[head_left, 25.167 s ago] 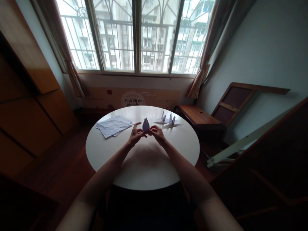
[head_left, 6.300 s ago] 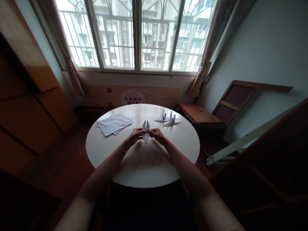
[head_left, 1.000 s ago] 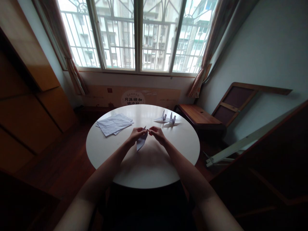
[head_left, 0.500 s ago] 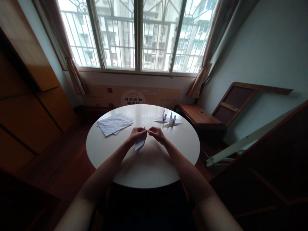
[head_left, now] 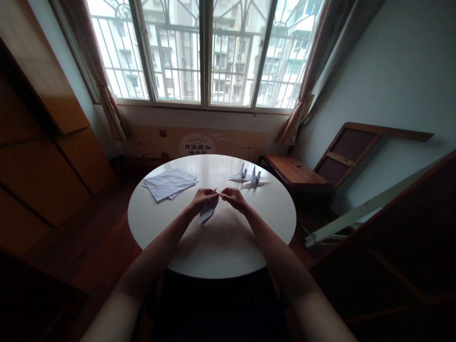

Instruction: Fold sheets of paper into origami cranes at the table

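Above the middle of the round white table, my left hand is closed on a folded paper crane, whose pale wing hangs down toward me. The fingers of my right hand are pinched at the crane's right tip, close against the left fingertips. The small end between the fingers is mostly hidden. Two finished paper cranes stand at the far right of the table. A loose stack of creased paper sheets lies at the far left.
Beyond the table's far edge stands a printed cardboard panel under the barred window. A low wooden bench is at the back right, with a wooden frame leaning near the wall. Wooden cabinets line the left side.
The hands stay together, with only a slight shift of the fingertips. The held paper crane has tilted a little; the other cranes and the sheets have not moved.
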A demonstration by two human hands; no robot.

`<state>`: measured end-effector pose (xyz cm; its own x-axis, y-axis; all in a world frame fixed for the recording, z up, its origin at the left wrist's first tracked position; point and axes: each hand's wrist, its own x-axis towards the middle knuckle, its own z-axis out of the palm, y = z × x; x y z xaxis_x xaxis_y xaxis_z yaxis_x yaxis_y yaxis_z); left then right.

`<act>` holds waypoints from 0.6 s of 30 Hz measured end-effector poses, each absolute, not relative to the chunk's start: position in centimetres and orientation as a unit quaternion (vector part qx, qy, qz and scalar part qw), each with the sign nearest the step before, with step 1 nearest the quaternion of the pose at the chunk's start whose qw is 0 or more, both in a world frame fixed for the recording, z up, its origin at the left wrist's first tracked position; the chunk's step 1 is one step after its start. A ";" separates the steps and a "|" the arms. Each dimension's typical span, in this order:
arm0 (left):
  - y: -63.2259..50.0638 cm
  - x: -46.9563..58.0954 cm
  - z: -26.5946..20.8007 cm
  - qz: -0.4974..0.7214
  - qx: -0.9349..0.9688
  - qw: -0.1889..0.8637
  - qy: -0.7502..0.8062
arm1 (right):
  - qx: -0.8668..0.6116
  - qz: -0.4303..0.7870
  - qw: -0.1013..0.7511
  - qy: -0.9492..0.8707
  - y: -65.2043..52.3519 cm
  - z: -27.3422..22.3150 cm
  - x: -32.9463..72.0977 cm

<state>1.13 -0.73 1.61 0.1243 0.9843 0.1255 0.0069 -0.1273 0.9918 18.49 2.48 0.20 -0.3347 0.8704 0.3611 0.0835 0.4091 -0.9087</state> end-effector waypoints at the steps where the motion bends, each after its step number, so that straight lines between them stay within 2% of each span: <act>1: -0.8 1.1 1.7 0.494 0.566 0.493 0.440 | -0.341 0.424 0.465 -0.699 2.5 0.2 18.5; 10: -0.6 0.9 1.6 0.490 0.582 0.484 0.433 | -0.334 0.446 0.460 -0.691 2.4 0.0 18.2; 18: -0.8 0.9 1.8 0.479 0.547 0.539 0.426 | -0.364 0.449 0.512 -0.636 2.2 0.8 18.5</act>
<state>0.94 -0.81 1.80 0.1789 0.9817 0.0659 -0.0502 -0.0578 0.9971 18.52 2.22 0.85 -0.2113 0.9219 0.3246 0.0023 0.3326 -0.9431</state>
